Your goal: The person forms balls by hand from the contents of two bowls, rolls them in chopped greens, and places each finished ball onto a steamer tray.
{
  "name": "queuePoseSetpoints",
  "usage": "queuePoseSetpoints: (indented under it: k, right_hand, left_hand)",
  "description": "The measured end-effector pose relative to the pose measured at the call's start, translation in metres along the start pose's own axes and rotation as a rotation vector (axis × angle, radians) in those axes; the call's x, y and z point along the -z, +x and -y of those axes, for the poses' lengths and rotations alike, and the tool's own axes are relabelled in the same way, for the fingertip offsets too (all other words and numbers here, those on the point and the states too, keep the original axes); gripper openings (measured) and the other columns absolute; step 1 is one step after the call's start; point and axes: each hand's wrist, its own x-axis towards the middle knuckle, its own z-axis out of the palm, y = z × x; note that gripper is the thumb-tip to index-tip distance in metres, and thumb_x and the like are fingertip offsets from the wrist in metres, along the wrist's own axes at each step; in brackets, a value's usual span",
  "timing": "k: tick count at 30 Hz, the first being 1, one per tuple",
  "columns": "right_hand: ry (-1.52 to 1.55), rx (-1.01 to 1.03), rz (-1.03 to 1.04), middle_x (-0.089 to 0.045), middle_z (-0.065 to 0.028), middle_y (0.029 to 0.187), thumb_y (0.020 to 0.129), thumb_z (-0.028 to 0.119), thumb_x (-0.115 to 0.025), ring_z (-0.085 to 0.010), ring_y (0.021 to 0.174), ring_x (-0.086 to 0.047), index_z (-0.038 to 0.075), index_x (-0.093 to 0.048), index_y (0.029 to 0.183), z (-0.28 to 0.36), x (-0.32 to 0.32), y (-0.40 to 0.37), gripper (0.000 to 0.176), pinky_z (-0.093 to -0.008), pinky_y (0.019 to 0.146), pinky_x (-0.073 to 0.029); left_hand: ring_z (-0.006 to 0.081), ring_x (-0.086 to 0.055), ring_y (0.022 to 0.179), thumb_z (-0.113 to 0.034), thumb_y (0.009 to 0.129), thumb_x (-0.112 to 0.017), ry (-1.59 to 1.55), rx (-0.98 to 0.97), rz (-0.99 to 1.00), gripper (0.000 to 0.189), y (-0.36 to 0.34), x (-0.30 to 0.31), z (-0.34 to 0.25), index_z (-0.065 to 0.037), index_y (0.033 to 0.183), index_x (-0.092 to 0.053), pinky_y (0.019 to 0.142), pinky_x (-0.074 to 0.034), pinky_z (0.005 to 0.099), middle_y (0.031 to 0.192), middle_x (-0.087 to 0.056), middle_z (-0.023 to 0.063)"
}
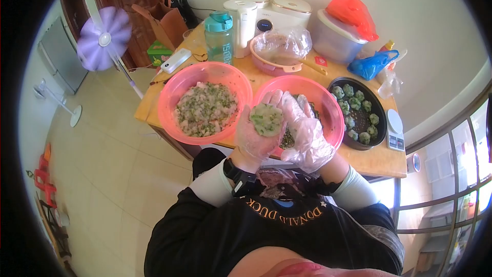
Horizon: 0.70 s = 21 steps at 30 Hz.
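My left hand (256, 136), in a clear plastic glove, lies palm up with a flat round green dough disc (266, 119) topped with filling on it. My right hand (306, 133), also gloved, curls against the disc's right edge, fingers bent around it. Both hands hover over the near rim of a pink bowl (328, 103) holding dark green dough. To the left stands a second pink bowl (177, 90) full of chopped white and green filling. A black round tray (380, 110) on the right carries several finished green balls.
The wooden table (376, 160) also holds a teal water bottle (219, 36), a white cooker (279, 13), a pink pot under plastic wrap (279, 51), a grey lidded tub (333, 38), a blue bag (371, 64) and a small scale (395, 129). A purple fan (104, 38) stands left on the floor.
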Motion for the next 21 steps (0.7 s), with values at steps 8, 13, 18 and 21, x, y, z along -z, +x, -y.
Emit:
queuePoseSetpoints:
  k: [8, 13, 18, 21]
  right_hand:
    - [-0.092, -0.132, 0.21, -0.019, -0.0344, 0.161, 0.077, 0.07, -0.067, -0.0449, 0.153, -0.015, -0.01, -0.022, 0.154, 0.023, -0.001, 0.005, 0.12, -0.0592, 0.12, -0.015]
    - [-0.11, -0.108, 0.191, -0.022, -0.0333, 0.16, 0.076, 0.071, -0.066, -0.0459, 0.152, -0.019, -0.009, -0.024, 0.153, 0.016, -0.001, 0.001, 0.119, -0.0601, 0.12, -0.016]
    - [0.033, -0.159, 0.092, -0.03, -0.0311, 0.158, 0.075, 0.071, -0.066, -0.0461, 0.15, -0.023, -0.008, -0.025, 0.154, 0.026, 0.005, 0.006, 0.119, -0.061, 0.12, -0.017]
    - [-0.105, -0.113, 0.212, -0.035, -0.0312, 0.155, 0.075, 0.069, -0.066, -0.0455, 0.149, -0.027, -0.005, -0.027, 0.154, 0.024, 0.004, 0.005, 0.115, -0.0603, 0.12, -0.018]
  left_hand:
    - [0.0344, -0.033, 0.147, -0.048, 0.106, -0.02, 0.103, -0.04, -0.054, 0.068, 0.003, -0.007, 0.003, 0.001, 0.15, -0.038, 0.123, -0.024, 0.0517, 0.159, -0.038, 0.0169]
    - [0.0347, -0.031, 0.149, -0.048, 0.106, -0.018, 0.14, -0.05, -0.041, 0.069, 0.003, -0.013, 0.007, 0.001, 0.151, -0.037, 0.124, -0.022, 0.051, 0.159, -0.037, 0.0178]
    - [0.0343, -0.029, 0.15, -0.05, 0.106, -0.017, 0.108, -0.042, -0.05, 0.071, 0.005, -0.006, 0.005, 0.001, 0.152, -0.036, 0.124, -0.02, 0.0505, 0.159, -0.036, 0.0177]
    - [0.0346, -0.028, 0.15, -0.05, 0.106, -0.016, 0.109, -0.042, -0.05, 0.071, 0.005, -0.008, 0.007, 0.0, 0.153, -0.034, 0.125, -0.019, 0.0503, 0.16, -0.035, 0.0175]
